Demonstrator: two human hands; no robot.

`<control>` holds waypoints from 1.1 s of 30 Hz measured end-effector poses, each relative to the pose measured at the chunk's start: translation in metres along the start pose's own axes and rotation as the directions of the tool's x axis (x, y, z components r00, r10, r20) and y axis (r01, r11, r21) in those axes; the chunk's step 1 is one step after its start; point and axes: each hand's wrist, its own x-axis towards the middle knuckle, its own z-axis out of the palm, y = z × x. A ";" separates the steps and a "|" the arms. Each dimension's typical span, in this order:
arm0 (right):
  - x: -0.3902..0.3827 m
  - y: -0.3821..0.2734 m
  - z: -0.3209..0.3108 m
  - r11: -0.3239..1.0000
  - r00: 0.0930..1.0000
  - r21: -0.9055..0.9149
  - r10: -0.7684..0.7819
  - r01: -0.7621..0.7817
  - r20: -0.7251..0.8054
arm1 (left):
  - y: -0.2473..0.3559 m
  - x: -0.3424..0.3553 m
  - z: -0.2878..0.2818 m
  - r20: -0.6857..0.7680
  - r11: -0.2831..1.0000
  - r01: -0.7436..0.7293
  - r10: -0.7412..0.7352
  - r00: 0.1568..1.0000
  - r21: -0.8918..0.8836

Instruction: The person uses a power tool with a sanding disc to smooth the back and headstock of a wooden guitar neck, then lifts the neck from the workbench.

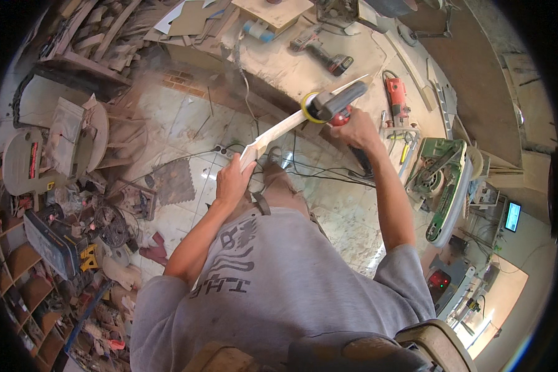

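My left hand [234, 177] grips the near end of a long pale wooden strip [278, 130], which runs up to the right over the workbench [270, 68]. My right hand [353, 129] is closed on a power sander [327, 104] with a black body, red parts and a round yellow pad, held against the strip's far part, which it partly hides. Just right of the sander a red corded power tool [395, 96] lies on the bench, and a cordless drill [321, 53] lies farther back.
A green-and-grey machine [439, 180] stands at the right, beside hand tools [406, 147]. Wood offcuts [93, 31], a black tool case [56, 242] and cubby shelving [26, 260] fill the left. Cables [310, 175] and a power strip [224, 150] lie on the tiled floor [180, 124].
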 end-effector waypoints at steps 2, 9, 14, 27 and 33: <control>0.023 0.026 -0.012 0.997 0.996 -0.007 0.072 -0.072 -0.060 | -0.003 -0.002 0.003 -0.006 1.000 -0.018 0.019 1.000 0.007; 0.045 0.057 -0.032 0.993 0.992 0.008 0.118 -0.117 -0.045 | -0.005 -0.006 0.006 0.007 1.000 -0.020 0.020 1.000 0.019; -0.019 -0.003 0.007 0.990 0.993 0.094 -0.109 0.104 0.049 | -0.001 -0.006 0.005 -0.007 1.000 -0.007 0.007 1.000 0.026; 0.021 0.030 -0.018 0.994 0.994 -0.024 0.109 -0.109 -0.007 | -0.011 -0.004 0.012 0.003 0.999 0.049 -0.049 0.999 -0.002; 0.026 0.063 -0.022 0.985 0.985 0.047 0.168 -0.166 -0.038 | -0.006 -0.009 0.012 -0.041 0.997 -0.066 0.067 0.997 0.033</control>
